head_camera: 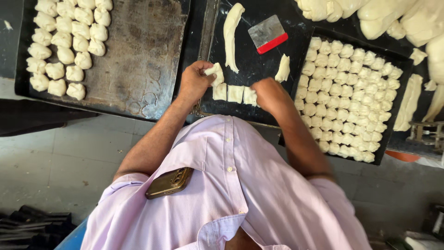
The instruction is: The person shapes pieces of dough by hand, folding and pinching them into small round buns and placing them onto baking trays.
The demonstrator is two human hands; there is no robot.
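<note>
My left hand (pixel 194 81) is pinched shut around a dough piece (pixel 215 73), lifting it just off the dark worktop (pixel 259 65). My right hand (pixel 268 92) is down at the other end of the cut row (pixel 235 93), knuckles up, touching the last square; from this angle I cannot tell how far its fingers are closed or whether they grip it. The row lies between my two hands, three pale squares side by side near the worktop's front edge.

Beyond them, a long dough strip (pixel 231 34) runs away from me, and a shorter scrap (pixel 283 68) lies to its right. A scraper (pixel 268 33) with a red grip sits flat further back, apart from the dough.

On my left, a worn tray (pixel 138 60) carries rolled balls (pixel 67 44) packed into its far left part, the rest of it bare metal. On my right, a second tray (pixel 391 129) is full of small balls in tight rows. Big dough lumps (pixel 393 18) are heaped at the top right. A phone (pixel 169 182) sticks out of my shirt pocket.
</note>
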